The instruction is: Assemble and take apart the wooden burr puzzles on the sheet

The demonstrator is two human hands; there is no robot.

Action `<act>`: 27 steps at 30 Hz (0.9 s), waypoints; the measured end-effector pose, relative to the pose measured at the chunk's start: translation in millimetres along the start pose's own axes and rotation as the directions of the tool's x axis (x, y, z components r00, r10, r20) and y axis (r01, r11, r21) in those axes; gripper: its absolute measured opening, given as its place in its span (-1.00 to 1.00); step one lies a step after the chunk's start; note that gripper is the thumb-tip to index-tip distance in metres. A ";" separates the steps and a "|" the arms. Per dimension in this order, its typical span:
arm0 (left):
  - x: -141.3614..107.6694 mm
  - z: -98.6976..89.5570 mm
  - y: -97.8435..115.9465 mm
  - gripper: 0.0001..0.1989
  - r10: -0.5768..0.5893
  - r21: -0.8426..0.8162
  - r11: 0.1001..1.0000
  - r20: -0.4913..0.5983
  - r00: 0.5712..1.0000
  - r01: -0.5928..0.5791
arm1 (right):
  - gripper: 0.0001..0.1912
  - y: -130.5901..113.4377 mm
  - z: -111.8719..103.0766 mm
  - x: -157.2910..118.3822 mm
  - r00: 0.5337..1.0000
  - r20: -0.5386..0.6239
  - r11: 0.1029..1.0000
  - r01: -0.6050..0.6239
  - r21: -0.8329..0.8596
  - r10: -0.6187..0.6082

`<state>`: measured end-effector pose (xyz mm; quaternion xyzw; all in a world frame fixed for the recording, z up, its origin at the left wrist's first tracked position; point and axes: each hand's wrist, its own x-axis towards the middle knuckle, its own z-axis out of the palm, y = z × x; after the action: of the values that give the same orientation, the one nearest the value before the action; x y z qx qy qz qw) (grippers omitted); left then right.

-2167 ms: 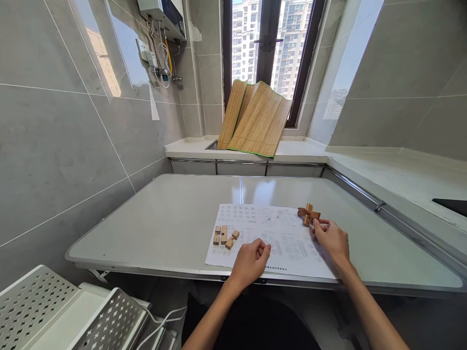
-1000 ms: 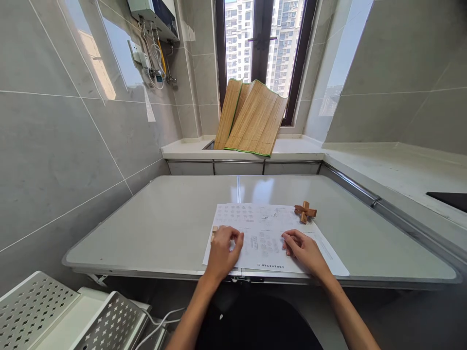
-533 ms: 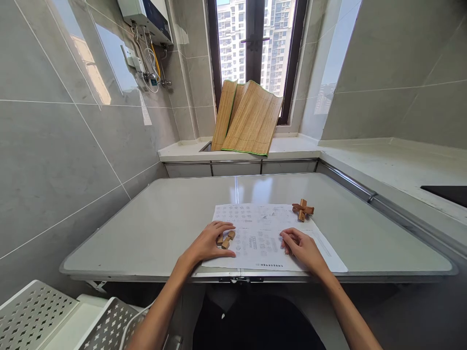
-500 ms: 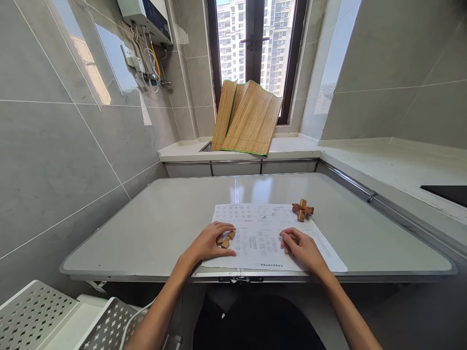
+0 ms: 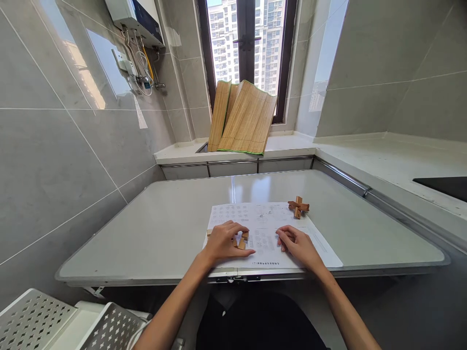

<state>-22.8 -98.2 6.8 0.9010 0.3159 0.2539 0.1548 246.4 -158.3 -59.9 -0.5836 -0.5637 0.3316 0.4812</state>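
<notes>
My left hand (image 5: pixel 226 241) is curved round several small wooden pieces (image 5: pixel 242 241) on the printed paper sheet (image 5: pixel 262 226), with thumb and fingers on either side of them. Part of another light wooden piece (image 5: pixel 209 233) shows just left of that hand, at the sheet's left edge. My right hand (image 5: pixel 297 244) rests on the right half of the sheet, its fingers curled in loosely and nothing visible in them. Beyond it, a crossed wooden piece assembly (image 5: pixel 298 207) stands at the sheet's upper right corner.
The pale folding table (image 5: pixel 160 228) has a seam down its middle and a latch at the front edge. Behind it, a folded bamboo mat (image 5: pixel 248 119) leans on the ledge by the window. A white perforated rack (image 5: pixel 36 316) stands at the lower left.
My left hand has moved right over the sheet, and the small wooden pieces have moved with it. A piece now shows left of the hand. The whole view has shifted slightly.
</notes>
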 end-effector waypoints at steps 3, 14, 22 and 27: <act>13.9 19.4 17.0 -0.50 0.031 -0.014 0.999 0.018 0.999 -0.031 | -0.50 0.2 0.0 0.3 1.000 -0.010 1.000 0.008 0.003 -0.008; 29.8 62.8 32.7 -0.41 0.087 0.118 0.988 0.071 0.994 -0.095 | -0.57 -3.3 -0.4 -0.7 0.999 -0.013 0.999 0.039 0.035 -0.039; 2.5 27.5 28.0 -0.30 0.046 0.149 0.988 -0.069 0.997 -0.035 | -0.57 -6.5 0.1 -2.6 1.000 0.000 1.000 0.021 -0.014 -0.021; -38.9 -9.3 -14.9 -0.35 -0.146 0.216 0.955 -0.246 0.958 0.202 | -0.56 -13.9 0.1 -6.1 0.994 0.043 0.989 0.104 -0.103 -0.100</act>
<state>-61.3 -111.0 -6.1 0.8464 0.4384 0.3008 0.0297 240.8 -165.6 -47.8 -0.5720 -0.6185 0.2873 0.4557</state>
